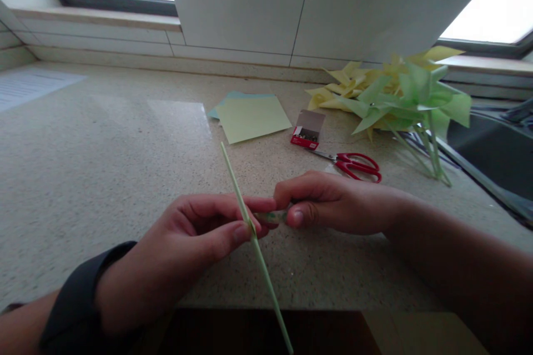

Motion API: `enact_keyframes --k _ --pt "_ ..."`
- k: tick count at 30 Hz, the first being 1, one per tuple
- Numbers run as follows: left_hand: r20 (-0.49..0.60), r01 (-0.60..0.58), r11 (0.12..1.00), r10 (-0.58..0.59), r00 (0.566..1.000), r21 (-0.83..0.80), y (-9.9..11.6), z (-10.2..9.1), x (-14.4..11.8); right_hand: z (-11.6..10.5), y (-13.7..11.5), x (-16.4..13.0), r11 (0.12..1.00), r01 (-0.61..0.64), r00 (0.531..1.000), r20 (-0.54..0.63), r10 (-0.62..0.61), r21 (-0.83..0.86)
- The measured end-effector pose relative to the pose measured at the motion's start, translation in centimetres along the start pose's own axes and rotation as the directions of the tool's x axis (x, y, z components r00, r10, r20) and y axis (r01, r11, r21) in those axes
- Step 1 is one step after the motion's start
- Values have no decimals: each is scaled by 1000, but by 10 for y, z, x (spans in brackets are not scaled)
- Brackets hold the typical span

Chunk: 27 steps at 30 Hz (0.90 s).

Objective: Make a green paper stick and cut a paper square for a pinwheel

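Speckled stone countertop [104, 177] stretched beneath bright windows, carrying a heap of green and yellow paper pinwheels [391, 97], pastel paper sheets [250, 116], red scissors [353, 165] and a small staple box [307, 130]. Above its near edge, the left hand [183, 249] pinched a thin green straw [254, 244] at mid-length, while the right hand [328, 202] was closed on a small rolled piece (too hidden to name) touching it; the straw looked light, bendy and easily kinked, best held close to the join.

I am counting two hands working at the counter, my left hand [187, 244] and my right hand [328, 202]. I am seeing one thin green stick [254, 238] between them, one pair of red scissors [353, 165], one open staple box [307, 129], and one heap of paper pinwheels [395, 97] too tangled to number. Two paper sheets [250, 116] are showing, stacked.
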<state>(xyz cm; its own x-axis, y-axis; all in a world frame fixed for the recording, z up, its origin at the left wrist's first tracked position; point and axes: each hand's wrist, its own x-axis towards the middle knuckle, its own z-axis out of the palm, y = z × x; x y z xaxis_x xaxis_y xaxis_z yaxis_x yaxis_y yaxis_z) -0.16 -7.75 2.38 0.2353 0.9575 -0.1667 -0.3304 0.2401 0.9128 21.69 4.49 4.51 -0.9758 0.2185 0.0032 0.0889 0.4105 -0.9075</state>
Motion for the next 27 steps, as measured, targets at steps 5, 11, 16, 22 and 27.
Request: enact_keyframes --k 5,11,16,22,27 --pt "-7 4 1000 -4 1000 -14 1 0 0 -1 -2 -1 998 -62 997 39 61 19" --pt "17 22 997 -20 1000 -70 1 -1 1 -4 0 -2 990 -120 991 66 116 67" --pt "-9 26 994 -28 1000 -106 1 0 2 -7 0 -2 990 -125 991 66 120 72" --pt "-49 30 996 -35 998 -89 2 -1 1 -6 -1 -3 986 -132 990 58 127 97" --pt "-15 27 992 -30 999 -125 2 0 3 -6 -1 -3 979 -152 988 52 146 133"
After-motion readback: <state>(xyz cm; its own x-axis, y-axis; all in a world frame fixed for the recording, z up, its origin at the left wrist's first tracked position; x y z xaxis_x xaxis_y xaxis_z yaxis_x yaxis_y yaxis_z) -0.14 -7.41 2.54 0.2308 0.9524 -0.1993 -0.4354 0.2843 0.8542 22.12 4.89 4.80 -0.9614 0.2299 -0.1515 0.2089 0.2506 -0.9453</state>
